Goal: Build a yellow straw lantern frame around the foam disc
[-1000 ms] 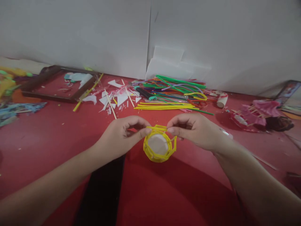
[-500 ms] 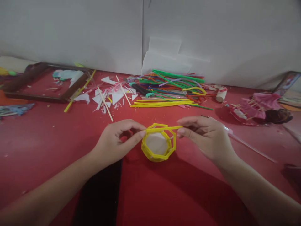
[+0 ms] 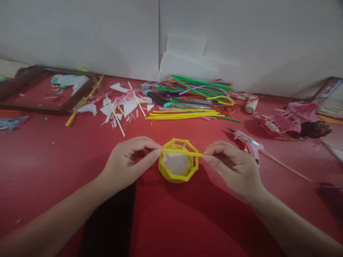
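A yellow pipe cleaner (image 3: 182,152) is stretched nearly level between my two hands. My left hand (image 3: 131,160) pinches its left end between thumb and fingers, and my right hand (image 3: 233,166) pinches the other end. Directly beneath it stands a small many-sided yellow basket (image 3: 174,177) with a pale flat bottom and an open frame rim. The strip crosses over the basket's opening; whether it touches the rim I cannot tell.
Behind lie a bundle of coloured pipe cleaners (image 3: 198,87), a cutter (image 3: 158,99) and white scraps (image 3: 131,109). A glue gun (image 3: 250,142) rests beyond my right hand. A dark frame (image 3: 34,107) lies far left, a pink model ship (image 3: 292,117) far right.
My right hand has come down a little, so the pipe cleaner now tilts slightly down to the right and sits nearer the basket's middle. The glue gun has come into fuller view.
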Demonstrator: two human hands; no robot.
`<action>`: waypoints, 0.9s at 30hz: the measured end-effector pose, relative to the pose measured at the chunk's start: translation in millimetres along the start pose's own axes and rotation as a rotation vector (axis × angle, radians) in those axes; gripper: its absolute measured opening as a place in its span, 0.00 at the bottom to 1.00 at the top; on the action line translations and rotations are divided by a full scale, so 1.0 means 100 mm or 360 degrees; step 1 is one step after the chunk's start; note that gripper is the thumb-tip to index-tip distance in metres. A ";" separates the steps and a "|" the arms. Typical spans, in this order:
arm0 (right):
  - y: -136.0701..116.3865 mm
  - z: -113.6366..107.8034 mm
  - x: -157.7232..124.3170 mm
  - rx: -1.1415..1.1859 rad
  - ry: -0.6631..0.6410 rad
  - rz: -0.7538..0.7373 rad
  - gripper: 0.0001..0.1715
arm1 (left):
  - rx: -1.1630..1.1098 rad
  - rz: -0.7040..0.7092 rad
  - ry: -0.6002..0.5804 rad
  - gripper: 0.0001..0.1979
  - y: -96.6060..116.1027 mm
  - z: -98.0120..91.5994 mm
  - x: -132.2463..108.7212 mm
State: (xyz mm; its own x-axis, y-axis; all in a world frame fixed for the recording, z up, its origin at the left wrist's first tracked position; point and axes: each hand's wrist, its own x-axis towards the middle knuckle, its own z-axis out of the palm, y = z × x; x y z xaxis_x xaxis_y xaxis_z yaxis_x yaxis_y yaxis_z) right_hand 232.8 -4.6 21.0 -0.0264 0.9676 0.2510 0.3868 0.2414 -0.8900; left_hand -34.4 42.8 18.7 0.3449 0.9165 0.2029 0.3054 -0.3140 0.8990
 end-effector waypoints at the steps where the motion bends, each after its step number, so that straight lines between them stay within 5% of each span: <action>1: 0.01 0.01 0.00 0.0056 -0.0019 0.0064 0.03 | -0.0045 -0.0048 0.0019 0.06 0.00 0.01 0.00; 11: 0.06 0.03 0.03 0.0430 -0.0191 0.0669 0.13 | -0.0577 -0.0730 -0.0098 0.12 -0.12 0.04 0.02; 27: 0.26 0.06 -0.07 0.0720 -0.0237 0.0939 0.17 | -0.0529 -0.0583 -0.0316 0.08 -0.10 -0.04 0.08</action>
State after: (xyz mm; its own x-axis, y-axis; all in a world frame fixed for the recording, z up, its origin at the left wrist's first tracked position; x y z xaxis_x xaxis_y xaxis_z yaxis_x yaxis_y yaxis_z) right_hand 237.2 -5.0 -6.4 -0.0685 0.9376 -0.3408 -0.0395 -0.3439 -0.9382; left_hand -38.2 54.0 12.2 0.4395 0.8767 -0.1955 0.1504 0.1428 0.9783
